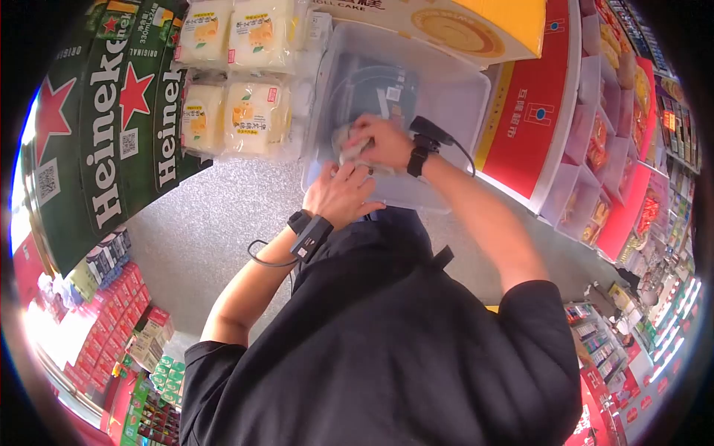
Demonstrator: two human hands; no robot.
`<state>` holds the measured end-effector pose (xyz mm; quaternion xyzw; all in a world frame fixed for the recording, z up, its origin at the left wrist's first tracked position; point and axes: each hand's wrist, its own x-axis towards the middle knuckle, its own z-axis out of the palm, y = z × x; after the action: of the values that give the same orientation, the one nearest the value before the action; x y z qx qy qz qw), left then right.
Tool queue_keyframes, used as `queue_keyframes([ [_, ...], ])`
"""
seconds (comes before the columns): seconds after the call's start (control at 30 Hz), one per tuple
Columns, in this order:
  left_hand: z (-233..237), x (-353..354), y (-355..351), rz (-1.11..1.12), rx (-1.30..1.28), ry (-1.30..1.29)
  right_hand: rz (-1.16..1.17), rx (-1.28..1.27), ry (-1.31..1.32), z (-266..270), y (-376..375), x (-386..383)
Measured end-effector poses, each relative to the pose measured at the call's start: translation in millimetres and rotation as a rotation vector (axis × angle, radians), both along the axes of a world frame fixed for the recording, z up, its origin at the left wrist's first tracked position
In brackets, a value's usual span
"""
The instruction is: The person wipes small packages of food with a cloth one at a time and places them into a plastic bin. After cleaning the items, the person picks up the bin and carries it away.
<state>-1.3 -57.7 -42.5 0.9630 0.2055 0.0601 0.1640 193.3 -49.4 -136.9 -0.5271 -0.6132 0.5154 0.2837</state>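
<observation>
My right hand [383, 143] reaches into a translucent plastic bin [465, 93], its fingers closed on a pale, crumpled-looking item [345, 141] that is smeared by motion. I cannot tell what kind of thing it is. Just below, my left hand [341, 195] is over the bin's near side, fingers loosely spread, thumb apart, fingertips close to the pale item. Deeper in the bin is a dark, rounded container [363, 83] with a white label, partly hidden behind my right hand.
Packaged pale cakes [256, 111] are stacked left of the bin. Green Heineken cartons [97, 134] stand farther left. A yellow cake box [461, 30] overhangs the bin's far side. On the right are a red display panel [532, 111] and clear snack bins [595, 149]. Grey floor [193, 223] shows below.
</observation>
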Motion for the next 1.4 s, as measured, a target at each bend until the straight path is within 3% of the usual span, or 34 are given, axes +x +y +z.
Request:
queue_keyframes([
  [0.07,-1,0,1,-0.001,-0.038,0.006,-0.370,-0.153,0.202,9,16,-10],
  [0.17,-8,-1,-2,-0.013,-0.049,-0.032,-0.262,0.135,0.070,-14,4,-53],
  [0.2,-10,-1,0,-0.019,-0.039,-0.052,-0.219,0.096,0.068,-15,-3,-55],
  [0.4,-14,-3,-7,0.039,-0.099,0.002,0.267,-0.002,-0.115,-14,-9,-10],
  [0.5,-7,-3,-7,0.062,-0.149,0.089,0.649,-0.031,-0.442,6,-11,29],
  [0.6,-6,-3,-6,0.058,-0.127,0.073,0.488,0.066,-0.542,-12,-11,58],
  [0.7,-5,-2,-6,0.049,-0.142,0.070,-0.049,0.401,-0.547,23,23,34],
  [0.8,-3,-1,-5,0.032,-0.142,0.141,-0.165,0.487,-0.589,-11,47,2],
  [0.9,-6,-2,-5,0.030,-0.161,0.176,-0.187,0.423,-0.616,-9,23,-14],
  [1.03,-5,-3,-8,0.067,-0.121,0.106,0.074,0.038,-0.295,-8,-39,-4],
  [1.13,-4,-2,-7,0.085,-0.101,0.079,0.299,-0.003,-0.456,6,-47,4],
  [1.23,-6,-4,-9,0.054,-0.118,0.139,0.280,0.488,-0.776,25,-12,0],
  [1.3,-6,-3,-8,0.047,-0.142,0.169,0.199,0.598,-0.769,23,31,1],
  [1.4,-6,-2,-8,0.059,-0.153,0.167,0.240,0.635,-0.965,6,68,27],
])
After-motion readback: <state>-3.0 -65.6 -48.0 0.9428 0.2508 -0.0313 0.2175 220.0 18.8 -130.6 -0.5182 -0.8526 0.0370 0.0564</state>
